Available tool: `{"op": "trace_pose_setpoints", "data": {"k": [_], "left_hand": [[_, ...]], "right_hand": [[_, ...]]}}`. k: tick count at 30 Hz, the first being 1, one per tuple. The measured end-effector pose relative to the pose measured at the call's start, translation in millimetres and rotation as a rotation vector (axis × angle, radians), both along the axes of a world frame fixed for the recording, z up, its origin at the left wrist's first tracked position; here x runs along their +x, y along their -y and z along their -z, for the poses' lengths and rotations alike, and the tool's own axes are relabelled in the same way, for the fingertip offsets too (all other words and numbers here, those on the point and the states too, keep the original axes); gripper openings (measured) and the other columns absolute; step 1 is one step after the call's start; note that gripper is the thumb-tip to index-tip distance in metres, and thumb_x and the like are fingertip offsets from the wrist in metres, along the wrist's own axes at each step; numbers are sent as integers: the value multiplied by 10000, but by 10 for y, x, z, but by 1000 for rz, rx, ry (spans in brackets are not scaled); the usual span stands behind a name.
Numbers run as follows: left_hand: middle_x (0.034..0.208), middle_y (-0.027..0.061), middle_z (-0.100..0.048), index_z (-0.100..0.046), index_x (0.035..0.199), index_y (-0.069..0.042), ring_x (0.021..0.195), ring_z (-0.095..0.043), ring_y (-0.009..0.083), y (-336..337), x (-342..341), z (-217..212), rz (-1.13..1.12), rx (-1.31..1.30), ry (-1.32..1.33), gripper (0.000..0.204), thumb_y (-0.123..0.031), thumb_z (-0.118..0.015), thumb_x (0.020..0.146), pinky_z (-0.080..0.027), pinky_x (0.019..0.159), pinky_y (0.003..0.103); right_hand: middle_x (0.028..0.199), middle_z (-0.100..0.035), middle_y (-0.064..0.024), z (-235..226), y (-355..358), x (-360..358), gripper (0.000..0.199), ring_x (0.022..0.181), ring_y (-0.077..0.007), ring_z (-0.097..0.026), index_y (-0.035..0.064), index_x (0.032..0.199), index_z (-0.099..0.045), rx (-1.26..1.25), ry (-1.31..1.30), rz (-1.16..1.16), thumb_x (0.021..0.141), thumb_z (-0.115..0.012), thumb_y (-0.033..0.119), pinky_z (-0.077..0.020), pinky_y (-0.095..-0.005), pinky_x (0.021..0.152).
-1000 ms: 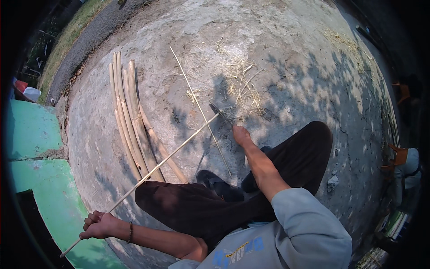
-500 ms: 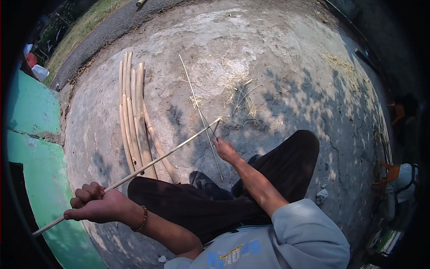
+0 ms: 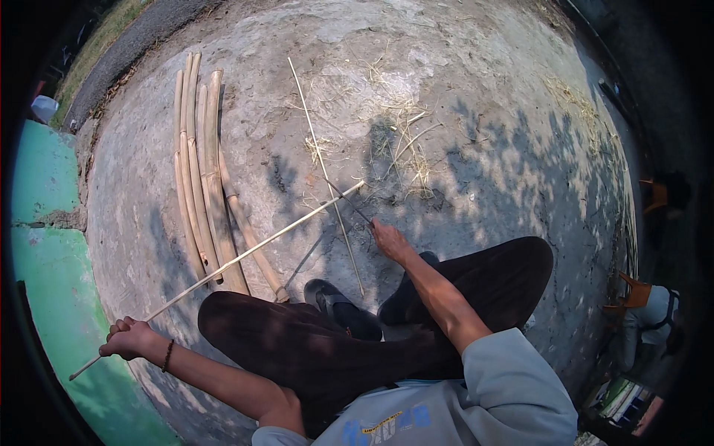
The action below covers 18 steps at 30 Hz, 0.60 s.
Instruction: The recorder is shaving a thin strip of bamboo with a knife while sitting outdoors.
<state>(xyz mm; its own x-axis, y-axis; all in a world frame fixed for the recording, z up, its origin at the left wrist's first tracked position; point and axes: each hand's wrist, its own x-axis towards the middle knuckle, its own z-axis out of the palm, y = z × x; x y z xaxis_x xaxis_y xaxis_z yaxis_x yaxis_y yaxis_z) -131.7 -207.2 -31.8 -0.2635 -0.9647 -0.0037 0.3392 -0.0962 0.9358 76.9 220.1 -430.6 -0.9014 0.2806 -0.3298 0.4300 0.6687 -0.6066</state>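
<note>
My left hand [image 3: 132, 339] is closed round a long, thin bamboo stick [image 3: 260, 243] near its lower left end. The stick slants up to the right above my knee, its far tip over the ground. In my closed right hand [image 3: 391, 242] is a thin, dark blade, seemingly a knife [image 3: 351, 206]. It points up and left and crosses the stick just short of its tip; whether the two touch I cannot tell. A second narrow bamboo strip [image 3: 315, 141] lies on the ground behind the blade, running toward my feet.
Several thick bamboo poles [image 3: 210, 178] lie side by side left of centre. Shavings [image 3: 416, 167] are scattered ahead. A green wall [image 3: 56, 297] stands at left. At far right, a person [image 3: 651, 320] is beside an orange chair [image 3: 632, 291].
My left hand has moved down and left, and its fingers, looser before, are now curled tightly round the stick. The knife still crosses near the stick's tip. The whole view has shifted slightly.
</note>
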Motion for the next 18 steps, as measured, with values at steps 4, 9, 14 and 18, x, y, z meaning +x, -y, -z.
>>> {"op": "trace_pose_setpoints", "data": {"k": [4,9,14,18], "left_hand": [[585,38,-337,-257,692,-110,511,-277,190,177,-128,269,-77,47,73,440,-446,-380,948,-274,493,329],[589,40,-362,-274,751,-106,493,-285,198,667,-193,482,-123,100,95,416,-454,-388,948,-287,471,338],[614,54,-407,-313,829,-86,493,-319,201,934,-207,579,-91,106,94,398,-453,-393,961,-305,460,332],[574,29,-242,-205,677,-128,505,-192,180,433,-173,407,-148,79,87,450,-434,-342,978,-193,462,323]], "right_hand": [[787,-637,-303,95,-365,5,239,805,-509,-627,24,1005,-490,97,109,113,1004,-432,256,-501,-579,704],[791,-632,-311,14,-195,-21,248,798,-513,-622,7,1008,-492,66,83,26,1001,-437,249,-492,-584,689],[769,-620,-325,27,-399,-62,282,784,-522,-615,-6,997,-483,119,160,62,1017,-420,268,-473,-600,673],[787,-621,-331,85,-119,29,286,798,-532,-605,-9,1000,-486,70,113,51,1020,-419,269,-474,-590,673]]}}
